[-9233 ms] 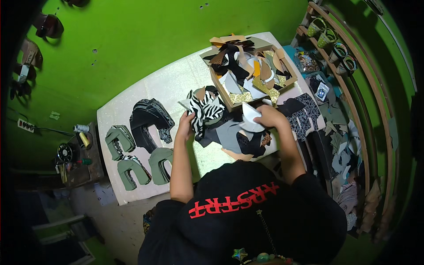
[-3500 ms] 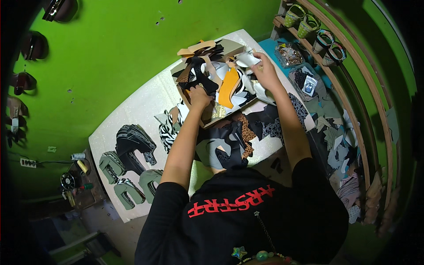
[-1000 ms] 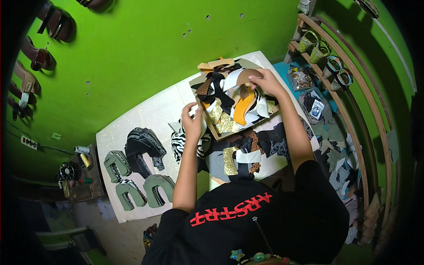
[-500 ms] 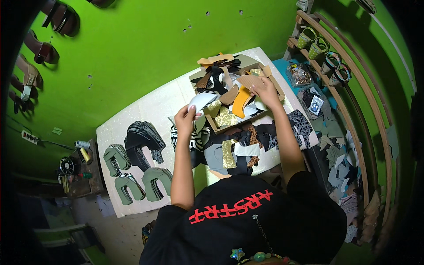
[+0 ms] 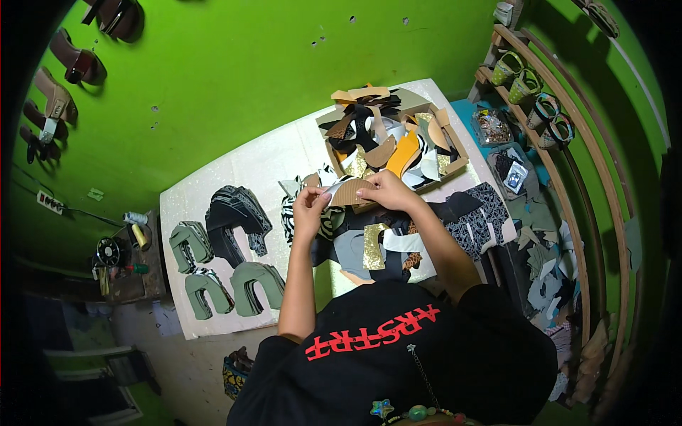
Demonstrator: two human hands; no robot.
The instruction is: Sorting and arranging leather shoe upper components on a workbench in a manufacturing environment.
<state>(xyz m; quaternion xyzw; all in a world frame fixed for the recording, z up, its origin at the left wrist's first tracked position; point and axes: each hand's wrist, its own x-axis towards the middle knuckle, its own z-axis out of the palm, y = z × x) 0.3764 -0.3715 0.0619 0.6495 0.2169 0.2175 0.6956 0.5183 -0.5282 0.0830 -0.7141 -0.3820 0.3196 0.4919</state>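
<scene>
From the head camera, both hands meet over the white tabletop (image 5: pixel 234 177). The left hand (image 5: pixel 310 202) and the right hand (image 5: pixel 387 192) each pinch an end of a tan, curved cutout (image 5: pixel 353 192) — both grips clenched on it — just in front of a cardboard box (image 5: pixel 455 165) heaped with mixed scraps. Green cutout stacks (image 5: pixel 213 280) and a black stack (image 5: pixel 234 220) lie to the left — well apart.

- Our left hand (image 5: pixel 310 204) and right hand (image 5: pixel 384 190) together pinch a curved tan leather cut-out piece (image 5: pixel 353 192).
- Just behind it sits an open cardboard box of mixed leather scraps (image 5: pixel 455 165).
- Grey-green U-shaped stacks (image 5: pixel 226 280) lie on the white counter (image 5: pixel 249 167).
</scene>
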